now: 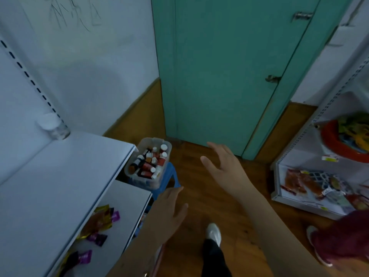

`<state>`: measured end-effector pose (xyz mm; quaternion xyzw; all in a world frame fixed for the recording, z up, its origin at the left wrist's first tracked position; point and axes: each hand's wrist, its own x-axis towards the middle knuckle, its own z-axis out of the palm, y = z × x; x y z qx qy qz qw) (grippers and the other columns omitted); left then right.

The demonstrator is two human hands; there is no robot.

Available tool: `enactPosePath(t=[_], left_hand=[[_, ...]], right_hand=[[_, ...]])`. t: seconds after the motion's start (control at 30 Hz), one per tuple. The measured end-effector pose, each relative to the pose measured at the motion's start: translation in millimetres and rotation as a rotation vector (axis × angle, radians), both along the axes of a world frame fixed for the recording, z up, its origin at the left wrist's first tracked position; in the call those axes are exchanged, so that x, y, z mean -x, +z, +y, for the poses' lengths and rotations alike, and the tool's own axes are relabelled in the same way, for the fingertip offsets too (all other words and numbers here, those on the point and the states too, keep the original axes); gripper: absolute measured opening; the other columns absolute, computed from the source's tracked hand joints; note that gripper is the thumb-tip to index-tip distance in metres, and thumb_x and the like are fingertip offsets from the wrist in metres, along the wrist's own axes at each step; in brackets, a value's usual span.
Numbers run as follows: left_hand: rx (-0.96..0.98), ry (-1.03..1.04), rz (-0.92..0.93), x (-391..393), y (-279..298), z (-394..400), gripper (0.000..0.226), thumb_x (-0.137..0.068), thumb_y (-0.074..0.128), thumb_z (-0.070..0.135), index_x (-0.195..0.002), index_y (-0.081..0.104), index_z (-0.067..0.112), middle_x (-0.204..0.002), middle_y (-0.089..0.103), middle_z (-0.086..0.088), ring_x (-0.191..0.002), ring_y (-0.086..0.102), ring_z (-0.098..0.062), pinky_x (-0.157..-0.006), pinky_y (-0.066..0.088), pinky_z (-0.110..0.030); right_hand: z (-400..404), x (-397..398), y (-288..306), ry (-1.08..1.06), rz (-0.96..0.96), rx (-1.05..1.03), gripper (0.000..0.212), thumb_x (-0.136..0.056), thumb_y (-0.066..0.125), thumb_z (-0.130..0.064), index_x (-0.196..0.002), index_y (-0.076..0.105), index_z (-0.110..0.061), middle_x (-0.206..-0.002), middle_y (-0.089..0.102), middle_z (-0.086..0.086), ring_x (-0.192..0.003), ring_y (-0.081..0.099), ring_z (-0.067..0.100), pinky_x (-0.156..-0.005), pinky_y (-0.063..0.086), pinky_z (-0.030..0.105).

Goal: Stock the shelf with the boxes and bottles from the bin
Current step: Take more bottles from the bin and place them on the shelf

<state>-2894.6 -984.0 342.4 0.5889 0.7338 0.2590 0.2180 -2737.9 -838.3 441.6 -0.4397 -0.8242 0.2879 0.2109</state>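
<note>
A clear plastic bin [130, 171] full of small bottles with white caps and red labels [152, 161] sits on a blue stool [173, 174] on the floor, beside the end of the white shelf [60, 176] on my left. One clear bottle with a white cap [53, 125] stands at the back of the upper shelf board. My left hand [169, 212] hovers below the bin, fingers apart, holding nothing. Further out to the right of the bin, my right hand [223, 168] is spread open and empty.
A teal door [229, 72] closes the aisle ahead. Purple and gold snack packets [99, 222] lie on the lower left shelf board. A second white rack [311, 182] with packaged goods stands at the right. My white shoe [214, 232] is on the wooden floor.
</note>
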Motion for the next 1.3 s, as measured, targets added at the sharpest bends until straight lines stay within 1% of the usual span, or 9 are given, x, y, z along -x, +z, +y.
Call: enactPosePath(t=[0.1,0.27,0.57,0.87,0.97,1.07,1.1,1.2,1.3], left_hand=[[0.011,0.038,-0.024,16.0,-5.2,53.5,0.052,-0.100,0.047,0.045,-0.148,0.034,0.030,-0.144,0.039,0.012,-0.128,0.034,0.003,-0.102,0.026,-0.010],[0.091,0.133,-0.032,44.0,-13.9,152.7,0.054,-0.100,0.048,0.043,-0.148,0.035,0.024,-0.143,0.043,0.007,-0.130,0.039,-0.005,-0.104,0.028,-0.012],[0.251,0.363,-0.064,99.2,-30.9,268.0,0.053,-0.098,0.049,0.046,-0.146,0.036,0.026,-0.140,0.046,0.006,-0.128,0.043,-0.013,-0.104,0.042,-0.032],[0.381,0.635,-0.263,180.6,-73.1,308.5,0.053,-0.101,0.047,0.040,-0.148,0.036,0.018,-0.145,0.042,-0.002,-0.132,0.041,-0.021,-0.107,0.038,-0.035],[0.400,0.795,-0.330,208.6,-94.9,315.4,0.060,-0.094,0.042,0.053,-0.142,0.042,0.018,-0.139,0.048,-0.004,-0.128,0.046,-0.024,-0.103,0.042,-0.038],[0.493,0.880,-0.432,230.2,-114.8,315.3,0.041,-0.100,0.047,0.036,-0.131,0.050,0.009,-0.124,0.053,-0.007,-0.113,0.053,-0.025,-0.091,0.043,-0.033],[0.506,0.921,-0.461,236.8,-127.7,311.6,0.039,-0.100,0.046,0.038,-0.122,0.054,0.007,-0.116,0.055,-0.007,-0.107,0.055,-0.026,-0.084,0.042,-0.032],[0.523,1.011,-0.558,252.8,-193.0,293.1,0.071,-0.087,0.033,0.070,-0.106,0.057,0.007,-0.099,0.060,-0.012,-0.097,0.062,-0.037,-0.075,0.046,-0.035],[0.549,1.133,-0.599,257.0,-162.3,298.3,0.048,-0.095,0.053,0.043,-0.120,0.058,0.003,-0.107,0.061,-0.013,-0.106,0.060,-0.035,-0.081,0.046,-0.032]], right_hand=[[67.4,26.3,-12.3,0.035,-0.005,0.009,0.058,-0.097,0.049,-0.051,-0.148,0.037,-0.025,-0.149,0.042,-0.005,-0.137,0.036,0.009,-0.105,0.027,0.020],[188.1,71.1,-21.7,0.119,-0.001,0.059,0.058,-0.098,0.052,-0.046,-0.148,0.038,-0.021,-0.149,0.041,-0.002,-0.137,0.037,0.013,-0.106,0.026,0.022],[348.9,173.2,-37.9,0.340,-0.068,0.075,0.056,-0.098,0.054,-0.042,-0.147,0.039,-0.023,-0.148,0.042,-0.003,-0.136,0.039,0.015,-0.103,0.025,0.020],[407.0,322.1,-90.2,0.615,-0.169,0.101,0.057,-0.098,0.055,-0.041,-0.147,0.039,-0.018,-0.148,0.042,0.002,-0.135,0.040,0.016,-0.109,0.033,0.028],[416.7,366.0,-109.3,0.732,-0.283,0.112,0.059,-0.098,0.055,-0.041,-0.148,0.037,-0.017,-0.148,0.041,0.003,-0.135,0.040,0.018,-0.110,0.036,0.032],[421.8,394.5,-123.3,0.836,-0.381,0.111,0.061,-0.097,0.055,-0.041,-0.149,0.036,-0.016,-0.148,0.041,0.004,-0.135,0.040,0.019,-0.111,0.037,0.037],[424.0,402.9,-130.0,0.867,-0.407,0.120,0.061,-0.097,0.055,-0.042,-0.149,0.036,-0.016,-0.148,0.041,0.004,-0.135,0.040,0.019,-0.111,0.038,0.037],[431.5,422.5,-152.7,0.929,-0.488,0.172,0.059,-0.098,0.054,-0.042,-0.148,0.036,-0.017,-0.149,0.040,0.003,-0.134,0.041,0.018,-0.110,0.039,0.037],[435.2,436.8,-180.2,0.997,-0.577,0.212,0.057,-0.098,0.054,-0.040,-0.146,0.040,-0.014,-0.144,0.044,0.006,-0.130,0.044,0.021,-0.106,0.040,0.035]])
